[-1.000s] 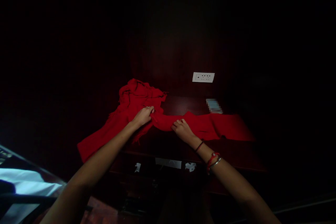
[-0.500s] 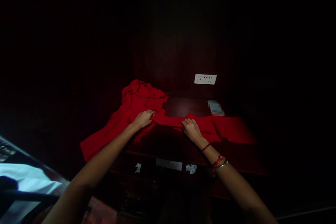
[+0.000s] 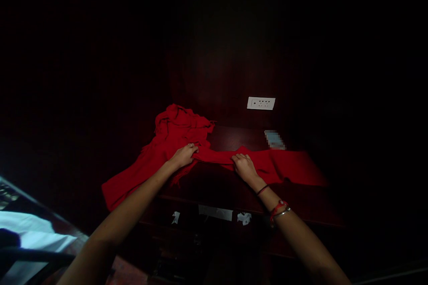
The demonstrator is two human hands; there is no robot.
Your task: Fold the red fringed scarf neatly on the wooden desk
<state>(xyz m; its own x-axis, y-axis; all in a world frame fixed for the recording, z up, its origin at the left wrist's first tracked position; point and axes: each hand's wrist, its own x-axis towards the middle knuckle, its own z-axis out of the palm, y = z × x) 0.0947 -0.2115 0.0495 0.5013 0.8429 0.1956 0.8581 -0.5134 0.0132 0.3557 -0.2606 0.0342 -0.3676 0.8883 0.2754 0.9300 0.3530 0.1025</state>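
Note:
A long red cloth (image 3: pixel 294 164), perhaps a scarf with fringes, lies across a dark wooden tabletop (image 3: pixel 230 136). Its left part is bunched in a heap and hangs toward the lower left; its right part is spread flatter. My left hand (image 3: pixel 184 156), with a ring, is closed on the cloth near the heap. Farther right, my right hand (image 3: pixel 244 166) has its fingers curled over the same cloth. Between the two hands the fabric runs as a narrow gathered strip. The thumbs and the fabric under the fingers are partly hidden.
A white socket plate (image 3: pixel 261 103) is on the dark wall behind. A blurred pale-blue flat object (image 3: pixel 274 140) lies behind the cloth at right. White paper or tape scraps (image 3: pixel 216 212) show below the table's front edge. White fabric (image 3: pixel 30 231) is at lower left.
The whole view has shifted slightly, with things sitting a little lower in the picture. Both hands keep their hold on the red cloth, which looks almost unchanged.

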